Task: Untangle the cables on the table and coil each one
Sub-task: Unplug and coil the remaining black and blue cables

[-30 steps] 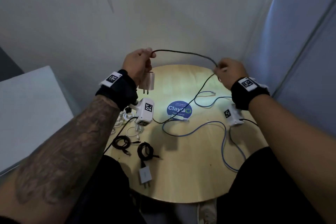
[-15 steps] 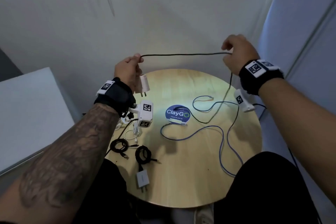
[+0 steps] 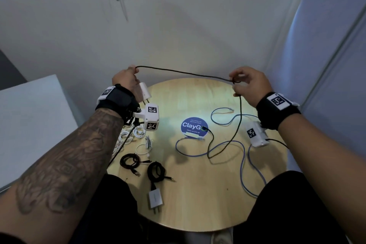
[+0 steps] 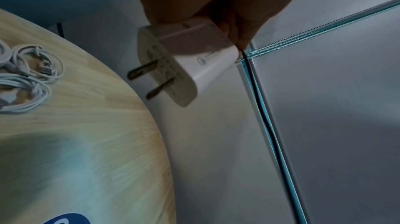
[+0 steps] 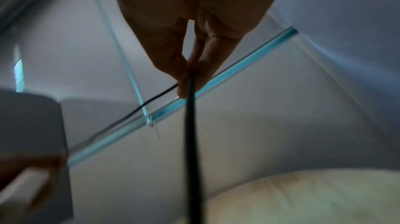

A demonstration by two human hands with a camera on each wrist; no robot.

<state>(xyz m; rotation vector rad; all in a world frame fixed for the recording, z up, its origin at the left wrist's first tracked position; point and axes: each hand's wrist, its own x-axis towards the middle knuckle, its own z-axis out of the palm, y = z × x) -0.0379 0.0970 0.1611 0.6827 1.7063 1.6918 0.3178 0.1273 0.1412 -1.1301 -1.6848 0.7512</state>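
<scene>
A black cable (image 3: 184, 73) sags between both raised hands above the far half of the round wooden table (image 3: 198, 204). My left hand (image 3: 126, 80) grips a white plug adapter (image 3: 143, 92) (image 4: 186, 56) together with the cable's end. My right hand (image 3: 245, 83) (image 5: 190, 66) pinches the cable (image 5: 190, 142) farther along. From there it hangs down and loops over a loose blue cable (image 3: 243, 162) on the table, ending near the blue round sticker (image 3: 193, 126).
Two coiled black cables (image 3: 129, 161) (image 3: 156, 170) lie at the table's near left, one attached to a white charger (image 3: 155, 198). Coiled white cables (image 3: 128, 134) (image 4: 23, 80) sit at the left edge. A wall stands just behind the table, a grey surface (image 3: 29, 115) to its left.
My right hand has dropped and come slightly inward while holding the cable, so the stretch between the hands now sags. The left hand stays put with the adapter.
</scene>
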